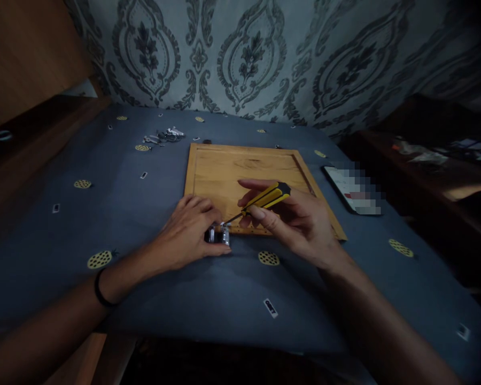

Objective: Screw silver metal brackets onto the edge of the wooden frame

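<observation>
My right hand (294,219) is closed around a yellow and black screwdriver (264,199), whose tip points down-left at a small metal fitting (220,234). My left hand (188,232) pinches that fitting and steadies it at the near edge of a wooden board (232,166). The board lies flat on a blue patterned tablecloth (104,224). A dark band circles my left wrist.
A small heap of metal hardware (164,136) lies at the back left of the cloth. A phone (350,188) rests right of the board. A patterned wall rises behind, wooden furniture (20,48) stands at the left and a dark shelf (433,160) at the right.
</observation>
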`<state>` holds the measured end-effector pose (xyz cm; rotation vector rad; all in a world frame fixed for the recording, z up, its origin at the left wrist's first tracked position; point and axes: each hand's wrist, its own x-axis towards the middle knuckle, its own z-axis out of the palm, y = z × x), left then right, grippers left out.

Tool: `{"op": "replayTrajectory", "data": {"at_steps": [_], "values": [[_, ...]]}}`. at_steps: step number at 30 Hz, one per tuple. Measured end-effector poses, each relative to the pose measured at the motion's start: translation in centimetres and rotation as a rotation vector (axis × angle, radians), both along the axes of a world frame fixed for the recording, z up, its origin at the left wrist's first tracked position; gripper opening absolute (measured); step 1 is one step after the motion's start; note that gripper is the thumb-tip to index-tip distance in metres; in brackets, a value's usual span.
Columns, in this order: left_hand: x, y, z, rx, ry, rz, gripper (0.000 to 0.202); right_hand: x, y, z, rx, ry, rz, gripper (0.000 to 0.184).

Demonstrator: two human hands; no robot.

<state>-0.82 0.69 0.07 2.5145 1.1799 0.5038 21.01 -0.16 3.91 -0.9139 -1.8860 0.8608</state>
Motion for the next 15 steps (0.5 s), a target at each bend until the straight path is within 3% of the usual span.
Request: {"op": "replayTrajectory", "data": {"at_steps": [10, 15], "values": [[-0.11, 0.04, -0.26, 0.019, -0.014, -0.008, 0.041, -0.93, 0.31, -0.76, -0.037, 0.102, -0.073, 0.029], [-0.11, 0.07, -0.38, 0.022, -0.011, -0.008, 0.042, -1.04, 0.27, -0.62, -0.085, 0.139, -0.043, 0.031]]}}
